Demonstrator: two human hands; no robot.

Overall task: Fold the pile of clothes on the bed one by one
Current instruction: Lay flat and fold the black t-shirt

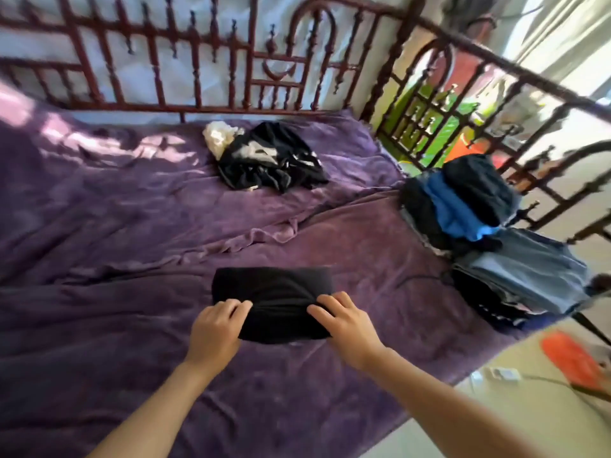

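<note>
1. A folded black cloth garment [274, 297] lies on the near half of the bed, a squat rectangle flat on the rumpled purple plush blanket [132, 226].
2. The person's left hand [216, 328] is at the garment's near left corner, its fingers bent at the knuckles and gripping the edge of the cloth.
3. The right hand [344, 325] lies on the near right corner with its fingers spread over the top. From here I cannot tell whether the thumb tucks under the edge.
4. The two hands are apart, with a stretch of black cloth between them.
5. Farther back, near the rail, sits a crumpled heap of black clothes with pale stripes [271, 163], not yet folded. A cream-white bundle [220, 137] touches its left side.
6. At the bed's right edge is a stack of folded dark and bright blue clothes [463, 200]. Just beside it, nearer the person, is a lower stack of folded grey-blue clothes [519, 276].
7. A dark red ornate metal bed rail [198, 61] runs along the far side and turns down the right side.
8. On the pale floor to the right lies a blurred orange object [572, 358].
</note>
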